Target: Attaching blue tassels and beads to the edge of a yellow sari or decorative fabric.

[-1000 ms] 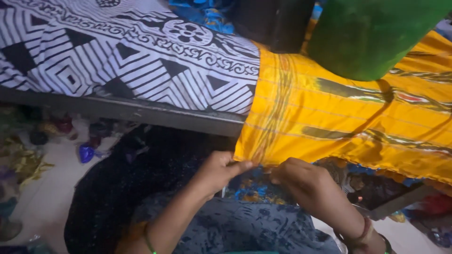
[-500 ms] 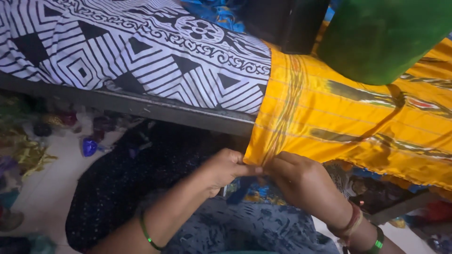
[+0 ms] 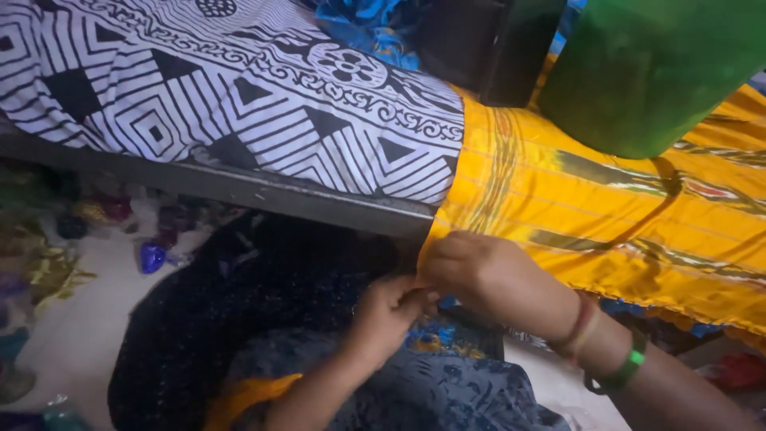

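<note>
A yellow cloth (image 3: 606, 207) with darker woven bands hangs over the edge of a raised dark platform (image 3: 263, 190). My right hand (image 3: 479, 267), with bangles at the wrist, is closed on the cloth's lower left corner. My left hand (image 3: 387, 313) sits just below and left of it, fingers pinched at the same corner, touching the right hand. The corner itself is hidden under my fingers.
A black-and-white patterned cloth (image 3: 215, 104) covers the platform's left part. A green bulky cloth shape (image 3: 662, 72) rests on the yellow cloth at the top right. Dark fabric (image 3: 239, 319) lies below my arms. Small colourful scraps (image 3: 152, 255) litter the pale floor at the left.
The view has shifted, so the cloths sit further right and lower. My hands stay together on the yellow cloth's corner, the right hand now above the left.
</note>
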